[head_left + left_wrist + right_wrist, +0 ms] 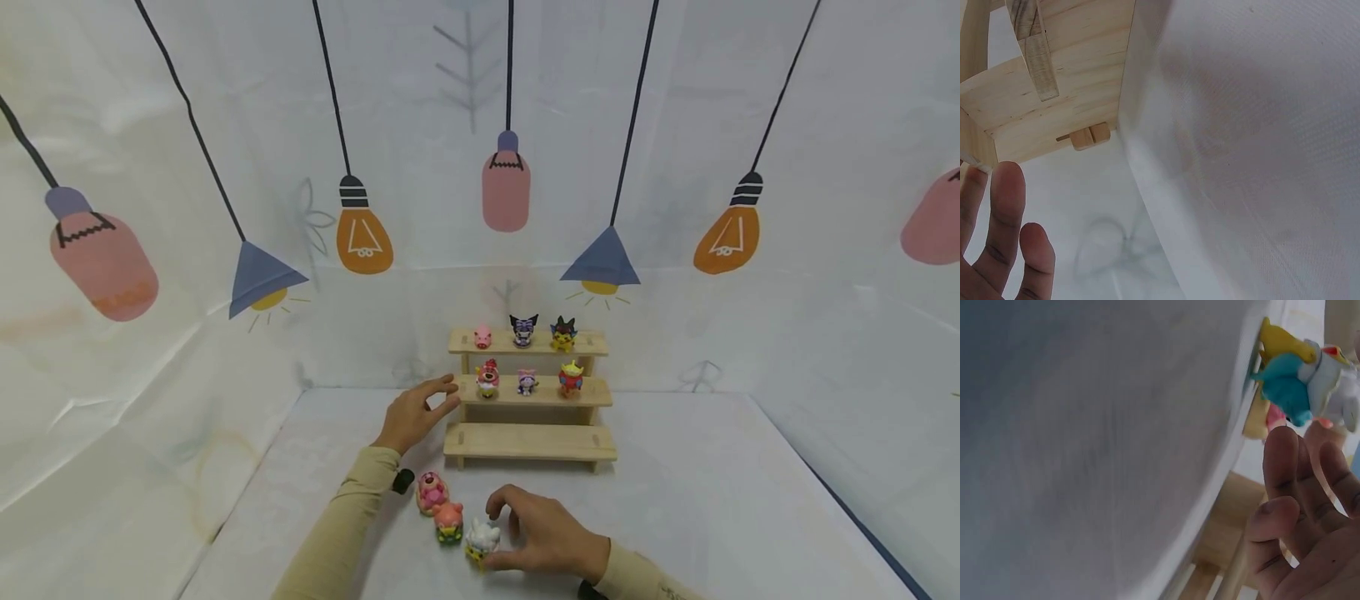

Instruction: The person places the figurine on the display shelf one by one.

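Observation:
My right hand (551, 533) is spread around a small white-headed figurine (482, 540), thumb low beside it and index finger arched above; a gap shows between them. In the right wrist view this figurine (1329, 387) has a teal and yellow back, just beyond the fingertips. Left of it stand a coral-headed figurine (448, 522) and a pink bear figurine (432, 493). My left hand (415, 414) is at the left end of the wooden tiered stand (528, 442), fingers loosely bent by the middle shelf. Whether its fingertips touch the wood cannot be told.
The top shelf bears a pink pig (482, 337), a dark-eared figurine (522, 332) and a yellow one (563, 334). On the middle shelf are a red-topped figurine (487, 379), a small purple one (527, 382) and a green-headed one (571, 379). A lamp-printed curtain (420, 333) hangs behind.

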A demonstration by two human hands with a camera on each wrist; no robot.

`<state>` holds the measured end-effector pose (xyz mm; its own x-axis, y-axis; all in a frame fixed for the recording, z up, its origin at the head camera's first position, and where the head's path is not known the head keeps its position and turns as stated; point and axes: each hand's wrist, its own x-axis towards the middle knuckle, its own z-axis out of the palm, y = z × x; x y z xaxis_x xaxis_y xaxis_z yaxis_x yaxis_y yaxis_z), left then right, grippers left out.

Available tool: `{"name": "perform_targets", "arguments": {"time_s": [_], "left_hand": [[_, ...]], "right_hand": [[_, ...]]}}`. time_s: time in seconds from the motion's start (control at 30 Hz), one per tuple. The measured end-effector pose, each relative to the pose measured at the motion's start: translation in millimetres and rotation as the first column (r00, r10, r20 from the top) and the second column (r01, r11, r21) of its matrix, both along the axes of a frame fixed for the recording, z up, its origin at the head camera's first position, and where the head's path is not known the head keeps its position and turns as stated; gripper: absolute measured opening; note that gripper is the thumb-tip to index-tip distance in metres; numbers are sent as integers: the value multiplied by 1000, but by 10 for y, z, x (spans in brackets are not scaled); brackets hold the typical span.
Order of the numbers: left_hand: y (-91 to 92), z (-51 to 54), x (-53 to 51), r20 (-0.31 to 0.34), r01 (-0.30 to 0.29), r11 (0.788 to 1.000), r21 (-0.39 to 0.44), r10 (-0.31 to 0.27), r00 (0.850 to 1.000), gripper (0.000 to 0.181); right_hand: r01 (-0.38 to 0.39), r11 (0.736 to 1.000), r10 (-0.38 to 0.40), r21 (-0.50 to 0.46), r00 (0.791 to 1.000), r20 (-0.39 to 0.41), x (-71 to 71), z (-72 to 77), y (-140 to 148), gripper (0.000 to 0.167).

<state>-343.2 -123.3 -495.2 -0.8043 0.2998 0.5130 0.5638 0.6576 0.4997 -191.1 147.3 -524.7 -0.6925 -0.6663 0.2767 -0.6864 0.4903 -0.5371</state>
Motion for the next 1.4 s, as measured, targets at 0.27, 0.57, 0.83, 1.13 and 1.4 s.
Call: {"name": "perform_targets", "arguments": {"time_s": [0.27,0.57,0.83,1.13,1.4], "left_hand": [[6,13,17,-29,7,1000,4,-7,1000,34],[13,16,32,-37,4,1000,-8,-4,999,34],[10,21,28,-18,-1,1000,-1,1,1000,35],[2,9,13,-8,-5,1000,-4,5,1000,35],[3,2,19,7,-7,1000,-4,7,1000,36]], "right_hand": [[12,1000,-13,24,999,34,6,22,-72,47],[-8,998,7,55,1000,14,4,44,-73,41],[-34,998,34,46,999,-11,-7,75,-34,36],[-69,997,67,24,996,66,-37,93,20,38],[-77,997,76,8,995,66,-38,111,54,38]]}}
